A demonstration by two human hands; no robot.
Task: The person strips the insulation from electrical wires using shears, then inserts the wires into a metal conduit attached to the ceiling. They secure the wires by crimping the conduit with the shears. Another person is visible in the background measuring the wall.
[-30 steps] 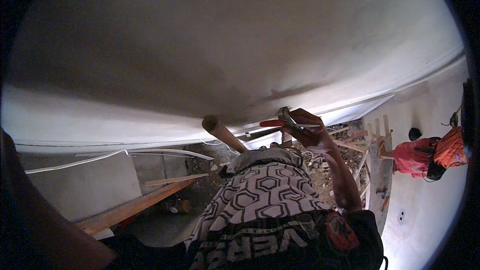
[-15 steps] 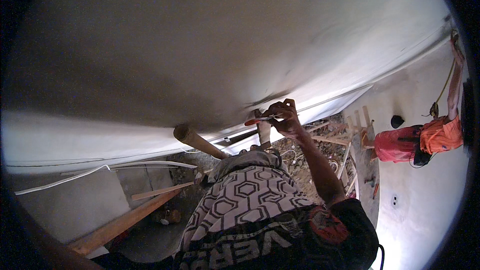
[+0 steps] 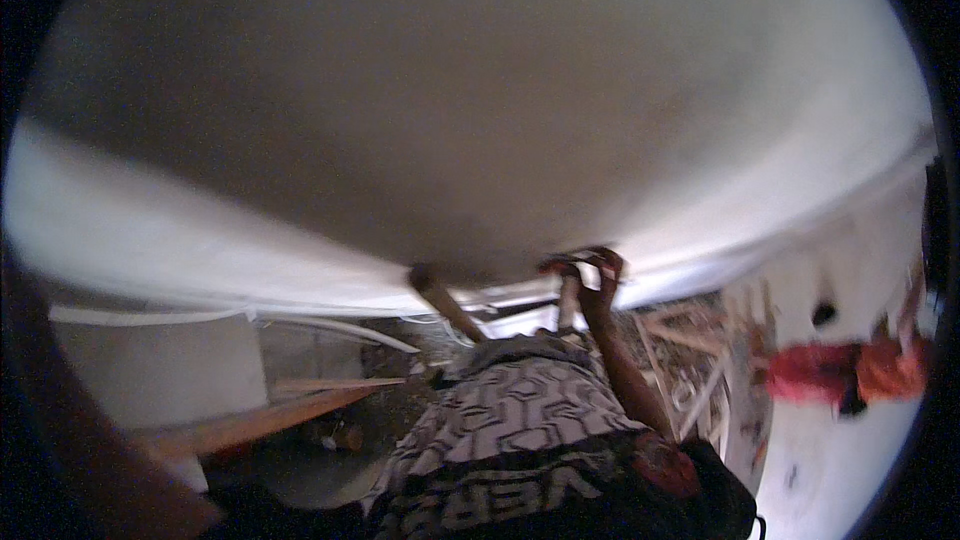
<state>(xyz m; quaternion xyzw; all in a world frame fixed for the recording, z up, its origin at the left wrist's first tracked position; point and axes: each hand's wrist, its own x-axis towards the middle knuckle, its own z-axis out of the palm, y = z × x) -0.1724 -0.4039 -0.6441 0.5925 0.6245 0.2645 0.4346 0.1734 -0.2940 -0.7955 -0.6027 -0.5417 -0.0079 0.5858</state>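
My right hand [image 3: 604, 268] is lifted close to a large pale plastered surface [image 3: 500, 120]. Its fingers are pinched round a slim tool with a red-orange end [image 3: 553, 266], which points left; motion blur hides its exact kind. Whether the tool touches the surface I cannot tell. Just below the hand stands a piece of wood [image 3: 568, 302], and a round wooden pole [image 3: 445, 302] leans to its left. My left arm [image 3: 110, 420] runs blurred along the left edge, with its hand out of the picture.
At the right, another person in orange and red clothes [image 3: 815, 372] works by a pale wall. Below lie rubble and a wooden frame [image 3: 690, 335]. Wooden planks [image 3: 290, 415] and a curved white strip [image 3: 345, 327] are at the lower left.
My view has tilted and blurred, so the pole, the other person and my right hand appear lower and further right. The right hand keeps hold of the red-ended tool.
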